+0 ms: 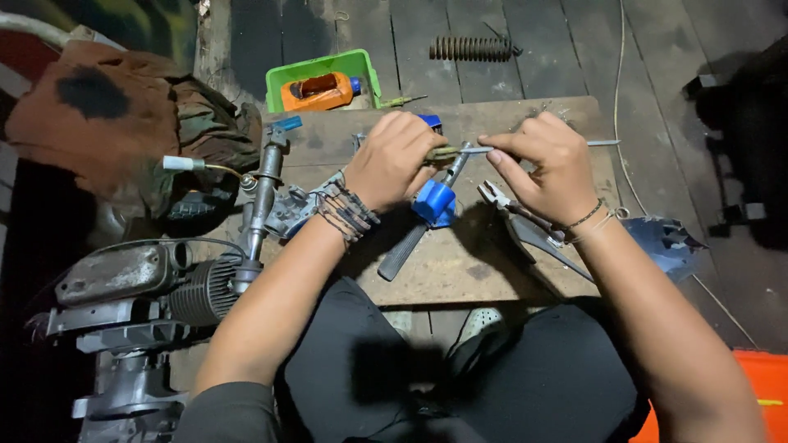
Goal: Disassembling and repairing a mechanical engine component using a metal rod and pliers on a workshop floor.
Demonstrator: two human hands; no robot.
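My left hand (392, 157) is closed around a small greenish part at its fingertips, over a wooden board (460, 271). My right hand (550, 164) pinches a thin metal rod (603, 143) that runs from that part out to the right. Just below the hands lies a tool with a blue block (434, 202) and a dark ribbed handle (402, 253). Pliers (502, 198) lie under my right wrist. Both wrists wear cord bracelets.
A green tray (281, 80) holding an orange bottle (318, 90) stands at the back. A coil spring (471, 48) lies on the plank floor. An engine with a finned cylinder (201, 289) sits at left, rags (123, 115) behind it. A dark blue shard (665, 242) lies at right.
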